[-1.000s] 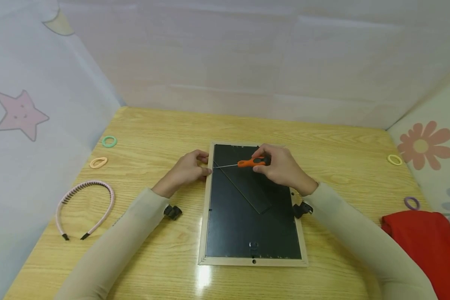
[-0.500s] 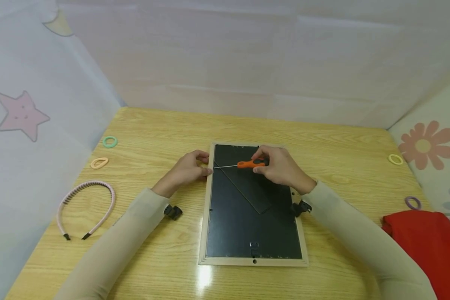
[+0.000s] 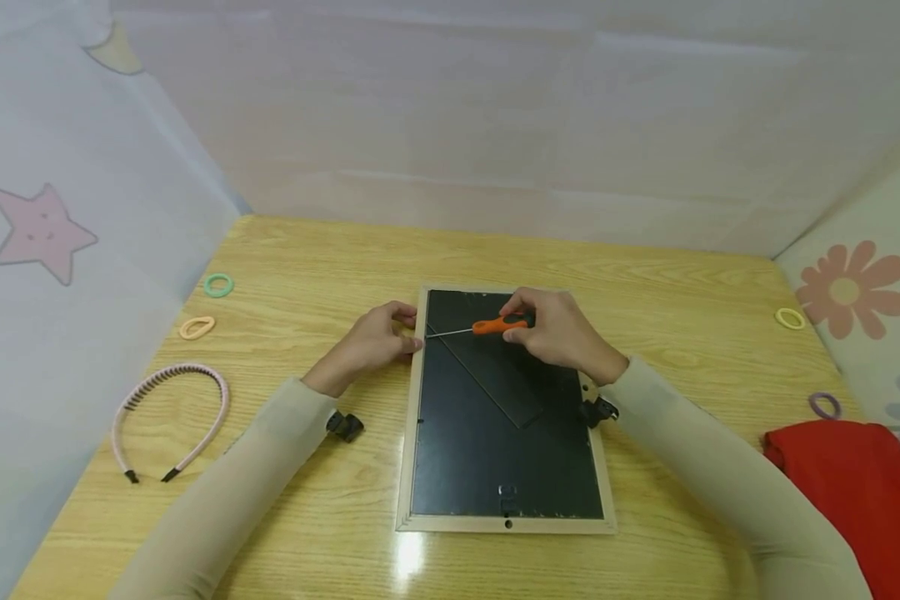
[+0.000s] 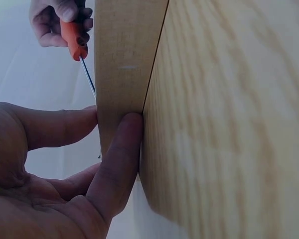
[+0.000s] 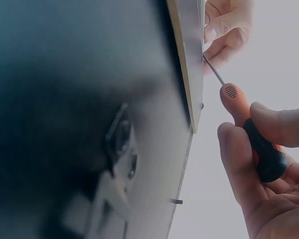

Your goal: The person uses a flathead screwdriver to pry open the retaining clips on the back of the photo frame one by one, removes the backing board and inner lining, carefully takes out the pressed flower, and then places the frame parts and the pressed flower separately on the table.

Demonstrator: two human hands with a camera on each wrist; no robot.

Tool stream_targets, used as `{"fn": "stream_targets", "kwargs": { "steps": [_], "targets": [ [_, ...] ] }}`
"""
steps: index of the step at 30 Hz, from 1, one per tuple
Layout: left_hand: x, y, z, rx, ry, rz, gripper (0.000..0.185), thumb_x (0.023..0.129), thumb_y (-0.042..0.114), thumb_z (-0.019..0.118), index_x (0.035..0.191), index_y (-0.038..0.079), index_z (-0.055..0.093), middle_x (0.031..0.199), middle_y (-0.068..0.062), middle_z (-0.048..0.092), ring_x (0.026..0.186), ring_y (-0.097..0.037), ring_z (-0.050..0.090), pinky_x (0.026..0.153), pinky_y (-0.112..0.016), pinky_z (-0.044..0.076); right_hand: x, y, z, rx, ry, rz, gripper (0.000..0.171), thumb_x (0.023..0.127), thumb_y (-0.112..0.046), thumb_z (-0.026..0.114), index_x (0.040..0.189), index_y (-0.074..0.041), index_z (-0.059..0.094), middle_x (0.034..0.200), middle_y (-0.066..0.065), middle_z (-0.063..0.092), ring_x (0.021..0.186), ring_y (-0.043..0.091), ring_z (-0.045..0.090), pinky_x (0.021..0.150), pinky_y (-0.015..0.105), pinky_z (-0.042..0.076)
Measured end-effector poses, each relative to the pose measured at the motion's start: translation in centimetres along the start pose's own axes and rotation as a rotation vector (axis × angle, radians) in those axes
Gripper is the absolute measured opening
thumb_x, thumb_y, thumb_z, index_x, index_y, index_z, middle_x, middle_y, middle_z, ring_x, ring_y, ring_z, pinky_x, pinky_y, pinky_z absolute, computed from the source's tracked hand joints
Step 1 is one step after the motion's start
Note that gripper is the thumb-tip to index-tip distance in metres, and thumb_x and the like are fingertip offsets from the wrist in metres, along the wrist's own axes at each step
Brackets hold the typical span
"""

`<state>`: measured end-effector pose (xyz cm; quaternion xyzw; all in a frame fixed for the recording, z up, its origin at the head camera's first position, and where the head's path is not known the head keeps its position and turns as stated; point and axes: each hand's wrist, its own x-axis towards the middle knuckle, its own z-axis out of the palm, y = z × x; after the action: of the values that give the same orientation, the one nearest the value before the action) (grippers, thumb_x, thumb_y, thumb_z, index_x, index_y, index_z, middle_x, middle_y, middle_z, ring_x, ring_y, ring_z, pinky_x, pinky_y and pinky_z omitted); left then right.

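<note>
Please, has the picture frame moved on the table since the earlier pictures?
No. Against the pink headband in the head view, the picture frame shows no visible shift in any direction.

From the head we're looking forward and down across the tabletop; at the left wrist we're tight along the frame, at the right close over its dark back, both sharing the screwdriver.

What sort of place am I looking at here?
Probably a small indoor booth screened off for tabletop work: a wood-grain table is enclosed on three visible sides by pale, creased sheeting, printed with a pink star and a flower.
</note>
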<state>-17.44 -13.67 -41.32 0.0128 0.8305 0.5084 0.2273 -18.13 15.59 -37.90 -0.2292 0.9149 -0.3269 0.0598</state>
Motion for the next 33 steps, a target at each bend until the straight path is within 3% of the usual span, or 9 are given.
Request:
{"fn": "stream_targets", "kwargs": {
  "steps": [9, 21, 33],
  "targets": [
    [0.3, -0.4, 0.1, 0.014, 0.008, -0.008, 0.059, 0.096, 0.008, 0.066, 0.149, 0.004, 0.040, 0.142, -0.013, 0.053, 0.095, -0.024, 0.071, 0.085, -0.034, 0.063, 0.2, -0.5, 0.3, 0.043, 0.047, 0.008, 0.026, 0.090, -0.018, 0.078, 0.114, -0.016, 0.069, 0.111, 0.008, 0.074, 0.065, 0.018, 0.059, 0.055, 0.030, 0.047],
    [0.3, -0.5, 0.1, -0.002, 0.003, 0.000, 0.059, 0.096, 0.007, 0.066, 0.149, 0.004, 0.040, 0.141, -0.015, 0.052, 0.096, -0.025, 0.071, 0.083, -0.033, 0.064, 2.2, -2.5, 0.3, 0.062, 0.110, -0.087, 0.026, 0.089, -0.023, 0.079, 0.113, -0.016, 0.069, 0.103, 0.005, 0.075, 0.070, 0.015, 0.063, 0.061, 0.030, 0.053],
    [0.9, 0.0, 0.6, 0.048, -0.005, 0.012, 0.060, 0.096, 0.013, 0.069, 0.148, 0.005, 0.041, 0.140, -0.012, 0.054, 0.097, -0.022, 0.073, 0.084, -0.034, 0.063, 5.5, -6.9, 0.6, 0.095, 0.054, -0.168, 0.023, 0.088, -0.022, 0.079, 0.109, -0.017, 0.070, 0.095, -0.001, 0.072, 0.074, 0.014, 0.064, 0.066, 0.028, 0.055]
  ]
}}
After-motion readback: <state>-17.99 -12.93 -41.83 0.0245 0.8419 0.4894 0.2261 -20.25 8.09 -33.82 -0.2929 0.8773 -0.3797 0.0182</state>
